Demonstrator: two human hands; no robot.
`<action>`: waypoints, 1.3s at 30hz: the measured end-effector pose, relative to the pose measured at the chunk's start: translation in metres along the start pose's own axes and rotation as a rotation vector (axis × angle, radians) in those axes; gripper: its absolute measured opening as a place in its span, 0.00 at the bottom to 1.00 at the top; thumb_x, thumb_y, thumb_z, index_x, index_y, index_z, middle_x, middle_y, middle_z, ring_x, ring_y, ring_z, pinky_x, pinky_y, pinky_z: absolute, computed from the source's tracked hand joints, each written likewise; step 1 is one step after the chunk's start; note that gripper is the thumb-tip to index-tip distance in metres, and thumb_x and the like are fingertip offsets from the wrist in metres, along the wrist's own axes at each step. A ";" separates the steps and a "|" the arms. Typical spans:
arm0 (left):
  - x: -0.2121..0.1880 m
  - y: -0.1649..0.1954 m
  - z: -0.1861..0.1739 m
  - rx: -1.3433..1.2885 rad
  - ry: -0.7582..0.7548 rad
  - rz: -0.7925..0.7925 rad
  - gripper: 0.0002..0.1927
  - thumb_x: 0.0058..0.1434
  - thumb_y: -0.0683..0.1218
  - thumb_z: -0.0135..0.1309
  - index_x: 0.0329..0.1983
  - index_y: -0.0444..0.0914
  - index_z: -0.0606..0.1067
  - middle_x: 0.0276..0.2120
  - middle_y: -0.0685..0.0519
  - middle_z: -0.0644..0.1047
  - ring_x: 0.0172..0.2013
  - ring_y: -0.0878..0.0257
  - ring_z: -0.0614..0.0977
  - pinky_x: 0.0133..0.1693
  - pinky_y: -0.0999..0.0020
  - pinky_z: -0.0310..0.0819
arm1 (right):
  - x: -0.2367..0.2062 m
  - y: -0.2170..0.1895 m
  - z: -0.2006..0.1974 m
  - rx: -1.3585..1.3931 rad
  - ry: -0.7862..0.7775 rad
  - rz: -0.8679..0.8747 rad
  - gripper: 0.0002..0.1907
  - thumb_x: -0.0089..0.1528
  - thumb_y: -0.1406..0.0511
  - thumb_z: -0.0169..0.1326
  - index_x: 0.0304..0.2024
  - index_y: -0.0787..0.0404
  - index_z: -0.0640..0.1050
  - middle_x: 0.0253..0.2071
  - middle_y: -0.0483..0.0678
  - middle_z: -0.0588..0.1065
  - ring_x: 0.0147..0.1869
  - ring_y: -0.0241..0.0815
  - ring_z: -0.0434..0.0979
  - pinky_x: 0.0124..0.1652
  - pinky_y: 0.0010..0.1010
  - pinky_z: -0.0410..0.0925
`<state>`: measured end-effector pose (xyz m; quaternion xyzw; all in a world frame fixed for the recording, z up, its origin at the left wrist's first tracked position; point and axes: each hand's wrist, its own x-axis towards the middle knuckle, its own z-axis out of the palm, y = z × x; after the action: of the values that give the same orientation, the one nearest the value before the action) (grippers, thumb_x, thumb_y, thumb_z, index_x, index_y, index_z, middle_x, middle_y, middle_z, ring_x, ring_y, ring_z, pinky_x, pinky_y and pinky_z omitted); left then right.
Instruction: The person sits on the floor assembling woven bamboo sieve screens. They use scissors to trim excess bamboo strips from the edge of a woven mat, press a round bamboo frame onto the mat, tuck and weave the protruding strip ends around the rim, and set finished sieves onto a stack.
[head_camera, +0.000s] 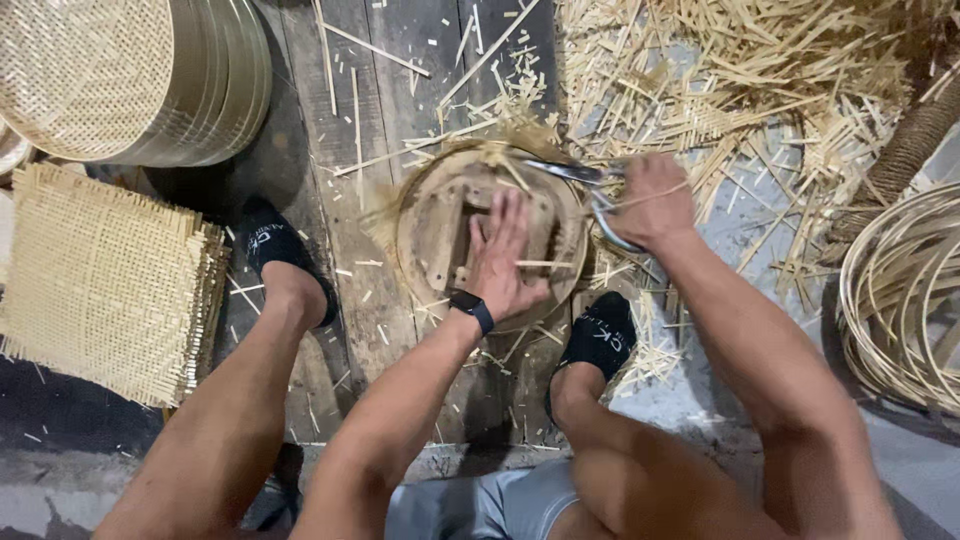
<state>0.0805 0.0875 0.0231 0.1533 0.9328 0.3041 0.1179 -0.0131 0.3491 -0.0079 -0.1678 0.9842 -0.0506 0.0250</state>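
**Trimming a woven round on a wooden form**

While the left hand (505, 262) lies flat with its fingers (500, 215) spread and released across the round wooden form with its pale woven cane covering (425, 225), the right hand (650, 200) is clenched through the loops of a pair of grey metal shears (580, 180) whose blades reach in over the far right rim. The form sits on the dark plank floor (390, 90), between the person's two feet in black socks (270, 245).

The woven sheet looks light and springy, stiff along each strip yet easily frayed at its cut fringe, so it probably needs pinning flat from above rather than pinching at the edge. The wooden form beneath seems solid and heavier, a steady base to press on. The cut ends look sharp and brittle; the rim near the blades is no place for fingertips.

Room is tight. To the left lie a stack of square woven cane mats (100, 280) and, farther off, a stack of round woven trays with bent rims (140, 70). On the right a coil of split cane hoops (900, 290) crowds the elbow, and a heap of pale cane offcuts (740, 90) covers the far right floor. The near side is closed by the person's own knees.
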 end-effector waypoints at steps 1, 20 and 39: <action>-0.001 0.001 -0.003 -0.016 -0.043 0.017 0.68 0.37 0.54 0.72 0.77 0.36 0.46 0.78 0.42 0.44 0.77 0.45 0.42 0.71 0.32 0.35 | 0.001 -0.002 -0.001 -0.014 -0.067 0.018 0.34 0.56 0.43 0.58 0.41 0.69 0.79 0.33 0.62 0.76 0.39 0.56 0.77 0.40 0.47 0.72; -0.010 -0.006 -0.025 0.118 -0.183 -0.144 0.56 0.49 0.65 0.64 0.77 0.43 0.52 0.77 0.39 0.49 0.75 0.41 0.45 0.69 0.42 0.32 | -0.005 0.017 -0.009 0.013 -0.432 0.067 0.27 0.58 0.46 0.57 0.41 0.64 0.79 0.44 0.57 0.78 0.49 0.54 0.79 0.48 0.45 0.73; -0.004 0.013 0.008 0.225 -0.177 -0.210 0.58 0.51 0.66 0.60 0.71 0.23 0.53 0.68 0.26 0.59 0.70 0.32 0.56 0.70 0.39 0.36 | 0.009 -0.002 0.002 -0.141 -0.244 -0.019 0.20 0.55 0.51 0.56 0.35 0.61 0.78 0.31 0.52 0.71 0.32 0.43 0.69 0.29 0.35 0.71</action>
<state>0.0899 0.1008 0.0253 0.0935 0.9578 0.1692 0.2129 -0.0208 0.3445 -0.0102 -0.1832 0.9734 0.0394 0.1321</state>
